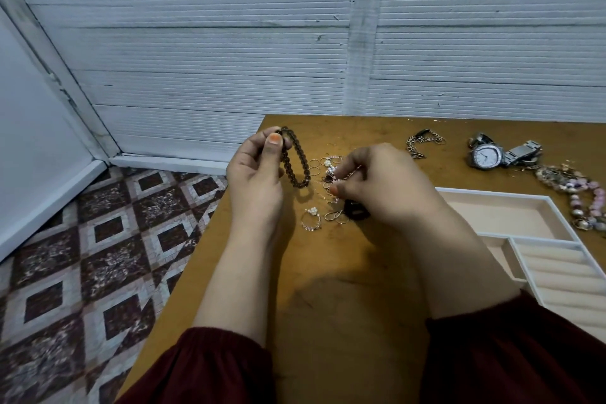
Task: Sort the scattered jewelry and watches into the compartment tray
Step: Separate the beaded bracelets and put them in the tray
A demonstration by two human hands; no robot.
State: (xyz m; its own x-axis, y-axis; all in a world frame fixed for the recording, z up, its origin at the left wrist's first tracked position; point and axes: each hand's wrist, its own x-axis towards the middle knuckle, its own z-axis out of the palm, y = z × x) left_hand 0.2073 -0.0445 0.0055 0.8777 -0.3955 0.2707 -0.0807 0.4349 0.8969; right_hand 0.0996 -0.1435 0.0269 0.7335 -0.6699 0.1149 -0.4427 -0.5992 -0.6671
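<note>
Head view: the left hand (pixel 254 174) pinches a dark beaded bracelet (pixel 296 161), raised at 10 o'clock of the ring pile (pixel 328 167) on the desk (pixel 328 272). The right hand (pixel 383 184) curls thumb and fingers over that pile; whether it grips anything I cannot tell. From the pile, the compartment tray (pixel 492 195) lies at 3 o'clock and the watches (pixel 485 156) at 2 o'clock.

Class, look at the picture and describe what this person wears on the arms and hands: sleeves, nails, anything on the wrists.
The left sleeve and right sleeve are dark maroon cloth, gathered at the cuff, leaving the forearms bare. The left hand has an orange-painted thumbnail; the right hand shows orange on its thumb too. Nothing is worn on either wrist.
</note>
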